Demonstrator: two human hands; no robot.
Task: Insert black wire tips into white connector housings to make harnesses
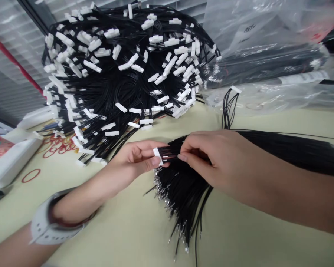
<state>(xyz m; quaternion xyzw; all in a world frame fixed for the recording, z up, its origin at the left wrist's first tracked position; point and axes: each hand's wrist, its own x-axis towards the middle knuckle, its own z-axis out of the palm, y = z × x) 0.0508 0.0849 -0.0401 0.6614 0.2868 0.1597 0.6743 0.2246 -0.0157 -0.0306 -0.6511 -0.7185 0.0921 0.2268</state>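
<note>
My left hand point(136, 159) pinches a small white plastic connector housing point(157, 156) between thumb and fingers. Several short black wires run from the housing toward my right hand point(202, 155), whose fingertips pinch those wires close to it. Beneath both hands lies a large loose bundle of thin black wires point(180, 196), fanning toward me with bare crimped metal terminals at the ends. Its other end stretches off to the right, under my right forearm. A white band circles my left wrist point(51, 222).
A big heap of black wires with many white connectors point(114, 66) fills the back left of the pale yellow-green table point(239, 230). Plastic bags of wire bundles point(267, 63) lie at back right. Red rubber bands point(58, 146) and a white box point(13, 159) sit at left.
</note>
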